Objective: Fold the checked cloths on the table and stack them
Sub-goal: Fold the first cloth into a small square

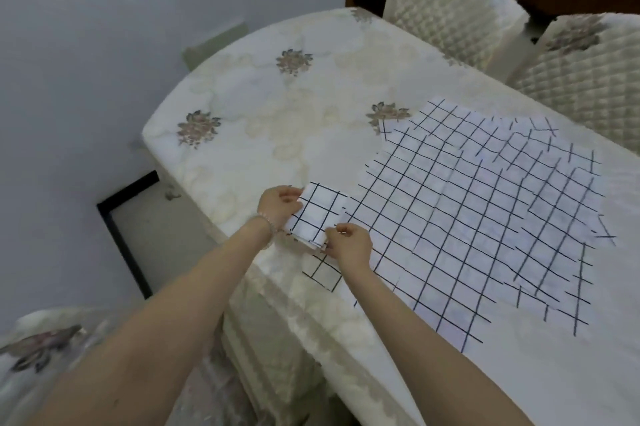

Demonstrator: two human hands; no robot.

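Note:
A small folded checked cloth [317, 214], white with black grid lines, is held just above the table near its left edge. My left hand [277, 205] pinches its far left edge. My right hand [349, 243] pinches its near corner. Several unfolded checked cloths [485, 211] lie spread flat and overlapping to the right. Part of one flat cloth [320, 273] shows beneath the folded one, by my right wrist.
The table [277, 120] wears a cream cover with flower motifs. Two quilted cream chairs [446, 10] [585, 72] stand at the far right side. Another covered seat [41, 353] is at bottom left. A white wall is to the left.

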